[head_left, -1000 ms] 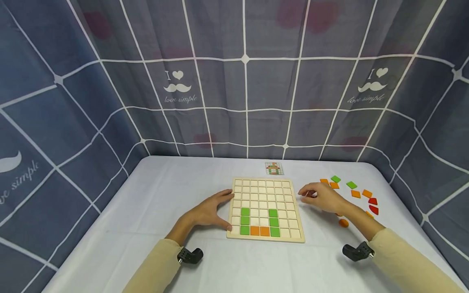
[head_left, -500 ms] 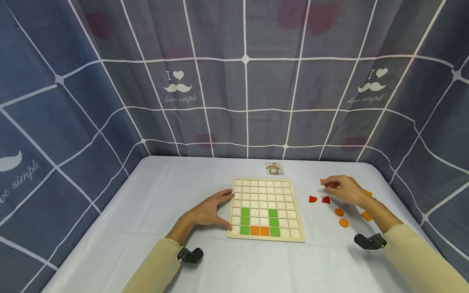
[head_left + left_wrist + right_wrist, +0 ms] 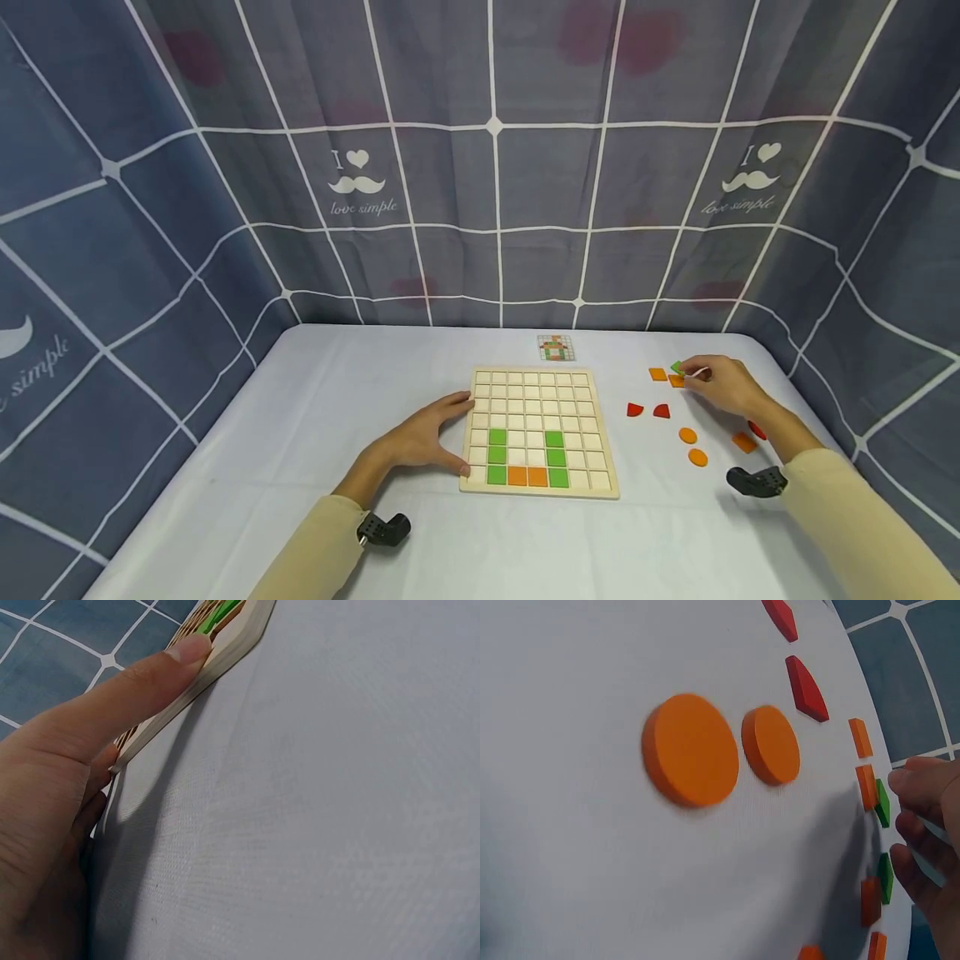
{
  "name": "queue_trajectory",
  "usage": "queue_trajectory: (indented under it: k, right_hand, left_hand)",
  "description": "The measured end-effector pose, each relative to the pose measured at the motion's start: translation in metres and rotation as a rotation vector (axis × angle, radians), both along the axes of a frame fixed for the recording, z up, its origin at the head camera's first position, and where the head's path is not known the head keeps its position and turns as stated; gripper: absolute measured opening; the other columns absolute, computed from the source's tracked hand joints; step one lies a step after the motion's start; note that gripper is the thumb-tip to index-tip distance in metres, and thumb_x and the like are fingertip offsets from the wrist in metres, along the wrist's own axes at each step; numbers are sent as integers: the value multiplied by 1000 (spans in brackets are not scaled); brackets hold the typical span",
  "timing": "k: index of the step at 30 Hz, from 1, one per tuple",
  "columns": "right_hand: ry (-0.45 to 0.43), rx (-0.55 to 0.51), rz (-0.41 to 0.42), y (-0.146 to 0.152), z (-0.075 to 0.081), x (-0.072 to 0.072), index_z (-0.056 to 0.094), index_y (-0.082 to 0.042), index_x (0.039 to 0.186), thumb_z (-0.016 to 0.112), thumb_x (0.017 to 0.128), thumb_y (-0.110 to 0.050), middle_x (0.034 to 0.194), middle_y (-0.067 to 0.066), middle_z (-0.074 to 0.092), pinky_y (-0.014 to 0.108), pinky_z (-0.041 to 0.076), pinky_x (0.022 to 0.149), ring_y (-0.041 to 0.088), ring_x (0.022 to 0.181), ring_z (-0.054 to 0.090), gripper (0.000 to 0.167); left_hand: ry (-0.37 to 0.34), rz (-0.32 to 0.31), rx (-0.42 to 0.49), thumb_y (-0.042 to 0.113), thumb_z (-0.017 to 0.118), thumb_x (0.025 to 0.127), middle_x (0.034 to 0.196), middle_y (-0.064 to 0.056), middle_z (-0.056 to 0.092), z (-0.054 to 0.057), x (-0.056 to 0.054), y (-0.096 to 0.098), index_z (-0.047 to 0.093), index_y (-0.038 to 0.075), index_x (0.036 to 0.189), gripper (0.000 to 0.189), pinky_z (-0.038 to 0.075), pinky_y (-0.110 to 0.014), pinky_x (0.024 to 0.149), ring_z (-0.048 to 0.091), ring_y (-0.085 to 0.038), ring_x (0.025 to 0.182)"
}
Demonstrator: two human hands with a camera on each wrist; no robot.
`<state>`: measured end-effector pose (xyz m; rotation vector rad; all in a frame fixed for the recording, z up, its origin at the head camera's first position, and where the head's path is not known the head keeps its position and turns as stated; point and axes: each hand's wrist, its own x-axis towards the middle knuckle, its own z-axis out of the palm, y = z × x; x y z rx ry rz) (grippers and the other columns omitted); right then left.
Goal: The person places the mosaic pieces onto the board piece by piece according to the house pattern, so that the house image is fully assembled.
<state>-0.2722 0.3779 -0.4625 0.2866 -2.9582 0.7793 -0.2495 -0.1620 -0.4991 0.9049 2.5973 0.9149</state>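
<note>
A wooden grid board [image 3: 525, 400] lies on the white table, with green square tiles [image 3: 497, 455] in two columns and orange square tiles [image 3: 527, 476] between them in the bottom row. Along its left edge rests my left hand [image 3: 420, 435], thumb and fingers spread apart. In the left wrist view the thumb [image 3: 142, 686] lies straight across the board's rim. My right hand [image 3: 723, 383] is over the loose pieces, its bent fingertips right at a green tile [image 3: 677, 367] beside an orange tile [image 3: 658, 374]. In the right wrist view that green tile [image 3: 883, 802] lies flat, just before the fingertips.
A small pattern card [image 3: 556, 347] lies behind the board. Two red curved-edged pieces [image 3: 635, 410] and two orange discs [image 3: 697, 457] are right of the board. More orange tiles [image 3: 744, 442] lie near my right forearm. A dark checked curtain [image 3: 495, 208] surrounds the table.
My right hand has moved from beside the board's right edge to the loose pieces farther right, uncovering two red pieces and the orange discs. My left hand has stayed on the board's edge.
</note>
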Motion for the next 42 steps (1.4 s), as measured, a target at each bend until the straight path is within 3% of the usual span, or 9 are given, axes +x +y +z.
queue_trajectory:
  k: [5,11,15,19,22,27,34,39,42]
  right_hand:
    - [36,-8,11,-20,-7,-15,68,7,127,68,98,-7,118,26,68,63,48,97,44,108,61,32]
    - [34,91,51,-37,-15,-23,67,11,126,63,98,4,124,31,65,66,41,105,51,119,56,29]
    - [14,91,18,-37,-10,-22,68,10,121,68,94,6,117,30,65,66,44,103,49,110,58,27]
    - [18,48,0,-32,-5,-20,70,4,109,73,91,5,99,19,66,61,50,95,39,93,58,18]
    - [-3,21,7,-28,-4,-19,72,0,104,74,91,2,94,12,67,58,52,91,35,90,59,13]
    - [-70,-37,18,-24,-1,-17,76,3,114,74,94,-3,104,15,73,56,54,92,36,99,63,21]
    - [-253,-205,-5,-23,9,-16,70,7,125,72,97,-7,108,14,73,31,59,72,26,87,64,32]
    - [-373,-289,49,-30,13,-17,71,7,126,75,95,-9,102,10,74,32,60,69,24,82,65,34]
    - [-399,-282,96,-39,15,-17,71,6,125,75,95,-12,97,8,74,32,58,68,24,78,64,35]
  left_hand:
    - [4,12,5,55,93,69,169,-2,26,1,1,-2,40,11,160,114,23,-52,122,21,-29,154]
    - [6,-1,26,55,93,69,168,-3,27,3,1,1,40,11,160,114,24,-54,121,22,-30,154]
    - [10,-4,23,55,93,69,168,-1,26,3,-1,4,39,12,161,115,23,-53,121,22,-29,154]
    - [5,4,16,54,94,68,169,-1,26,2,-2,6,40,13,161,115,23,-52,122,21,-28,154]
    - [1,4,18,54,94,68,169,-2,26,0,-2,6,40,12,160,115,23,-53,122,22,-29,154]
    - [4,4,10,55,93,68,169,0,25,-3,-1,4,40,14,161,115,24,-51,122,21,-27,154]
    - [8,2,19,55,93,69,168,-2,27,-2,0,2,40,11,160,114,24,-53,121,22,-29,154]
    - [1,2,17,54,93,69,169,-2,26,0,0,2,39,11,161,115,24,-52,122,21,-29,154]
    - [-3,6,15,54,94,69,168,-2,26,1,0,1,39,11,161,115,24,-53,122,21,-29,154]
